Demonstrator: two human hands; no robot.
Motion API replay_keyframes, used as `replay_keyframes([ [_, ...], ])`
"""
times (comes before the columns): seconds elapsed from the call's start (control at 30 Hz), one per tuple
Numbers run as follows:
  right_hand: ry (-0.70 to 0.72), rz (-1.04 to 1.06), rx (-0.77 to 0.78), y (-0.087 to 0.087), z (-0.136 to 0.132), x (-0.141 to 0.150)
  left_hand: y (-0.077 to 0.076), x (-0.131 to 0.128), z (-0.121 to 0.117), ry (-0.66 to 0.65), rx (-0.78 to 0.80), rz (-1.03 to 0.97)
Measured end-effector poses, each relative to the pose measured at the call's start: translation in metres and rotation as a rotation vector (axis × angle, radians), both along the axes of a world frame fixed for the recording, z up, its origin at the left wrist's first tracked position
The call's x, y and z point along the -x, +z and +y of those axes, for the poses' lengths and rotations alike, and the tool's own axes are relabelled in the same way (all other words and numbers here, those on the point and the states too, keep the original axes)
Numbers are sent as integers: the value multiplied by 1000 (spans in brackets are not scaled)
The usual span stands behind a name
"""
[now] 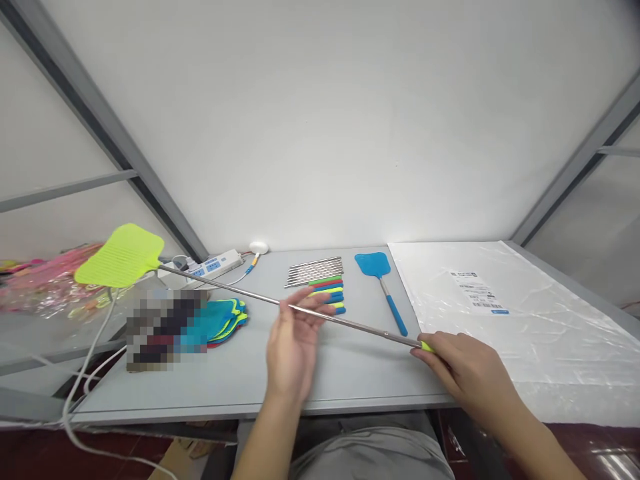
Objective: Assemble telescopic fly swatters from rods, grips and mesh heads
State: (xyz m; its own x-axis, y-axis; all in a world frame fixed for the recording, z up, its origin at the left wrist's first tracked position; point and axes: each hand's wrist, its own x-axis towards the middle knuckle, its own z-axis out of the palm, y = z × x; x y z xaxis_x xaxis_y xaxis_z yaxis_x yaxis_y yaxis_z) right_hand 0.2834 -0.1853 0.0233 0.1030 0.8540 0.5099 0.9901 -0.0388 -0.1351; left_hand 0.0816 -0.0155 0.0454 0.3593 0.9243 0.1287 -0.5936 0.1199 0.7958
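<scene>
Right hand: right hand (pixel 473 377) had a narrow, closed grip on the yellow-green handle end (pixel 427 347) of a lime-green fly swatter (pixel 123 257).
Left hand: left hand (pixel 293 350) was open wide, palm up, fingers spread, right by the steel shaft (pixel 280 303). Could not tell if the fingertips touched it.
Swatter location: held up across the grey worktop (pixel 360 377), its head out past the far left corner, above a white cable (pixel 87 373).
Done so far: one swatter was up in the hands, shaft fully extended.
Still on worktop: blue fly swatter (pixel 373 265) with a blue handle, lying flat; a bundle of steel rods (pixel 313 271); a row of coloured handles (pixel 327 293) just below the rods; a stack of blue-green swatter heads (pixel 217 320) beside a pixelated patch (pixel 163 330).
Rest: power strip (pixel 215 265) at the back edge; clear plastic sheet (pixel 480 320) on the right with a barcode label (pixel 473 290); pink packaging (pixel 45 283) off to the left.
</scene>
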Motion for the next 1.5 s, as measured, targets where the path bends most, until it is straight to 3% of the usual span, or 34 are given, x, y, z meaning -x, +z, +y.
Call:
replay_keyframes([
  [0.13,18,29,19,-5,-3,-5,4,27,26,207,10,-26],
  [0.27,10,26,14,-9,-5,-10,-2,26,22,171,3,25],
  [0.47,8,-7,2,-10,-2,-7,-14,-2,-7,-40,-13,142],
  [0.67,-12,34,49,-9,2,0,-13,-10,-25,-136,-45,219],
  [0.83,57,92,86,-7,7,18,-15,-25,-55,-364,-103,338],
  [0.9,66,110,105,-6,9,22,-16,-26,-58,-379,-108,364],
  [1.03,51,130,82,-7,6,14,-12,-6,-35,-277,-62,130],
  [1.17,23,152,74,-9,-1,1,-1,28,5,39,117,-181],
  [1.33,63,168,156,-12,-7,-3,6,55,41,234,189,-304],
  [1.43,66,202,212,-10,-3,4,1,46,38,359,191,-260],
  [1.5,77,239,230,-8,5,15,-6,27,20,409,187,-204],
])
